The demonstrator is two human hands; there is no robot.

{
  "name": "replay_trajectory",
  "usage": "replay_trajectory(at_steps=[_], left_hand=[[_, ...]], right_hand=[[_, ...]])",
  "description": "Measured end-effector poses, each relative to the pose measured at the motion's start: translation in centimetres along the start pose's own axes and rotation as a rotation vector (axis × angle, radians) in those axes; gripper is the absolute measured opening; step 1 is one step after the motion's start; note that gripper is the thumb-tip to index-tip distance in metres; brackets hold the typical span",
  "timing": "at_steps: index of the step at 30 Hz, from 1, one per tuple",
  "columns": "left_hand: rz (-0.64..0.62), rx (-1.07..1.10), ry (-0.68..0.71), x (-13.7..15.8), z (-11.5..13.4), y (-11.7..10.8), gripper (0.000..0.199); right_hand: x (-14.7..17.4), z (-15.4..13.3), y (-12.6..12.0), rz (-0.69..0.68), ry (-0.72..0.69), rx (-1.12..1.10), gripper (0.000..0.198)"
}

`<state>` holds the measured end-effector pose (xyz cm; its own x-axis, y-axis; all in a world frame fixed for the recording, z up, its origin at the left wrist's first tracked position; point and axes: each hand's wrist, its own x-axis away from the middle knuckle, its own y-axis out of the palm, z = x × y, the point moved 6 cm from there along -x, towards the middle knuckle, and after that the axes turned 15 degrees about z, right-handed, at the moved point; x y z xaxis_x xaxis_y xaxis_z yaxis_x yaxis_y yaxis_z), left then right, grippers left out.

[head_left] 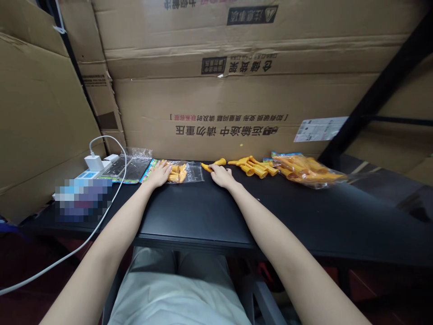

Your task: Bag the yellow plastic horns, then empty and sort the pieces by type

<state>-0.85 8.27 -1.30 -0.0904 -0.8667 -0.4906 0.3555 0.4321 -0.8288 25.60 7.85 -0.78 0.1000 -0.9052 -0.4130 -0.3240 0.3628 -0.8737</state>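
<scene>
I see a creased, pale grey-green top over pale trousers below the table's front edge; forearms bare.

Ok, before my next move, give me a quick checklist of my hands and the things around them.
1. Left hand on the clear bag that has orange pieces in it: ok.
2. Bag's mouth open: cannot tell.
3. Right hand at a single orange piece: ok. Firm grip on it: cannot tell.
4. Loose orange pieces close by, on the right hand's outer side: ok.
5. Filled bag at far right sealed: cannot tell.
6. White cable away from both hands: ok.
</scene>
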Motion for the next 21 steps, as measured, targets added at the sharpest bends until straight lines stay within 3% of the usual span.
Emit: replay_trajectory(at_steps=[5,12,21], left_hand=[[-0.027,0.007,-0.014,0.2,0.3,-0.3,0.058],[-0.016,0.024,0.008,-0.1,0.0,0.3,0.059],[0.014,0.056,0.028,-0.3,-0.3,0.5,0.06]], right_hand=[[0.2,-0.2,0.6,-0.057,-0.008,-0.016,0.053],[0.2,-1.3,-1.1,0.076,-0.025,0.021,0.046],[0.4,1.0,-3.1,0.042,0.217,0.266,0.031]])
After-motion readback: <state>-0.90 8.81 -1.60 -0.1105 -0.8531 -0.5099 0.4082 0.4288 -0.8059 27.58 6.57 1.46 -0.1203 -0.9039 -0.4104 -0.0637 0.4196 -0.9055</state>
